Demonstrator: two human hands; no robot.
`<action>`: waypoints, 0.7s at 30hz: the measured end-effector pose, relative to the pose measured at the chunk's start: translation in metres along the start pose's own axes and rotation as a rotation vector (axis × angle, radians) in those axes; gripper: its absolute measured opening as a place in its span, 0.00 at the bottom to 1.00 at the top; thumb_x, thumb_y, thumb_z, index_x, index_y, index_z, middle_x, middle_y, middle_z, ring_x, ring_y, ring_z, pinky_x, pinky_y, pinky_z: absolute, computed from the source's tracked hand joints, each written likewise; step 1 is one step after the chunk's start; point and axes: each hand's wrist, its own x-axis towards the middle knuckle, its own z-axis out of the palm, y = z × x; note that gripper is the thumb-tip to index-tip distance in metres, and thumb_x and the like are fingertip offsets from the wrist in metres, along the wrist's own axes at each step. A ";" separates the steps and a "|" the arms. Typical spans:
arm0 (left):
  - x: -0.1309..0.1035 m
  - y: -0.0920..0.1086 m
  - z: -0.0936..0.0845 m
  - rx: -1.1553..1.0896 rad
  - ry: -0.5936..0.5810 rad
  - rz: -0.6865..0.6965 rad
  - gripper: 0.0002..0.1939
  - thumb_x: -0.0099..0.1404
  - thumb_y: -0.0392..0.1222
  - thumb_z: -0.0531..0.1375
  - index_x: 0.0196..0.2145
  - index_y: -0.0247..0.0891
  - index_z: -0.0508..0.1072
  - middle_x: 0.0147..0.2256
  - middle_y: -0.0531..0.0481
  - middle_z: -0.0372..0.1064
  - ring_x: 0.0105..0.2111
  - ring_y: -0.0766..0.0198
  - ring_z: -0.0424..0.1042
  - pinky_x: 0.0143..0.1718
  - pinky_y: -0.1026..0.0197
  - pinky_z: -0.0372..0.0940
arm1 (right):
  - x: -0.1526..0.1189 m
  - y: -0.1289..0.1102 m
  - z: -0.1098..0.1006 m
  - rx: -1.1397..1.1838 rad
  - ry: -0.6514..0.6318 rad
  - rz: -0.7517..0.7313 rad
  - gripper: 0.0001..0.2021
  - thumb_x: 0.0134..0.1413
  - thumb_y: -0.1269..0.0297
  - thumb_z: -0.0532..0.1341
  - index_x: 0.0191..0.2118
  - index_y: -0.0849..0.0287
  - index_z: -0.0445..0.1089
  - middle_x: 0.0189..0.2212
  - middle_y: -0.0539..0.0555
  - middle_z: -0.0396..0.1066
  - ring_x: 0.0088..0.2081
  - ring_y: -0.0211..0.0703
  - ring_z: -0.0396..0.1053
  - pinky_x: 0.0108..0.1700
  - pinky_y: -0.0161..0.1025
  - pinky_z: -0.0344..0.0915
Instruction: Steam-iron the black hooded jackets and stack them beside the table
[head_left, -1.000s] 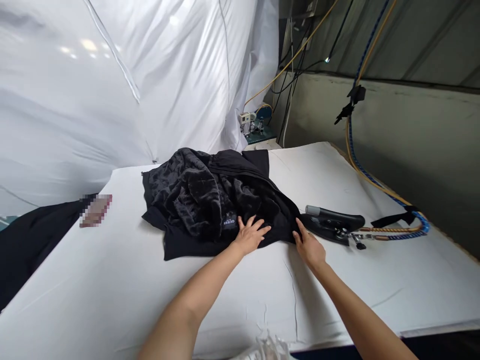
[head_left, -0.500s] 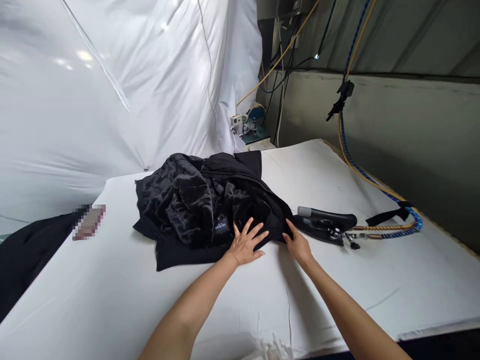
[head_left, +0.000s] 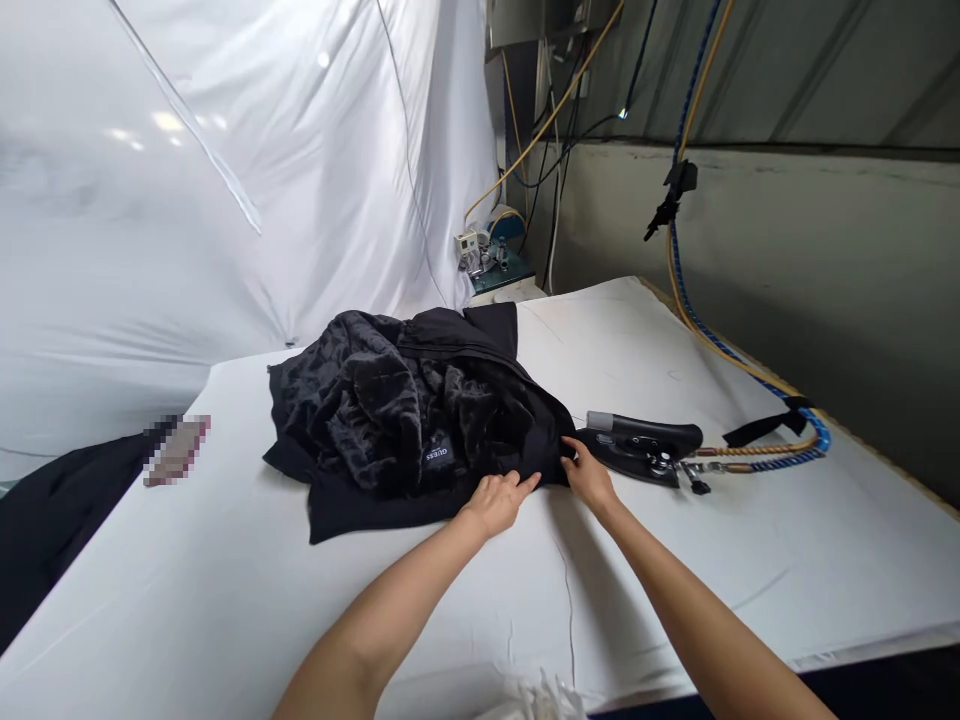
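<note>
A black jacket [head_left: 360, 400] with plush lining facing up lies crumpled on the white padded table; a GUESS label shows inside it. My left hand [head_left: 496, 502] is at its near edge, fingers curled over the cloth and thumb stretched to the right. A little further right, my right hand [head_left: 589, 476] pinches the jacket's edge near its right corner. Just beyond that hand, a black steam iron [head_left: 637, 452] lies on the table, its tip close to the cloth. The fingertips of both hands are partly hidden by the fabric.
Blue and yellow hoses [head_left: 694, 310] run from the iron up the right side. A white sheet [head_left: 315, 180] hangs behind the white table [head_left: 225, 600]. Someone's dark sleeve [head_left: 67, 510] reaches in at left. A sewing machine [head_left: 487, 258] stands at the back.
My left hand has gone from spread flat on the lining to curled at the near edge. The right hand stays at the corner. The view has shifted slightly.
</note>
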 end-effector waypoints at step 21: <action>0.008 0.006 0.003 -0.129 0.000 0.062 0.27 0.63 0.33 0.45 0.58 0.51 0.55 0.37 0.50 0.65 0.32 0.65 0.68 0.32 0.61 0.63 | -0.014 0.027 0.000 -0.442 -0.031 -0.005 0.27 0.57 0.67 0.43 0.62 0.40 0.47 0.39 0.54 0.72 0.37 0.48 0.71 0.35 0.42 0.63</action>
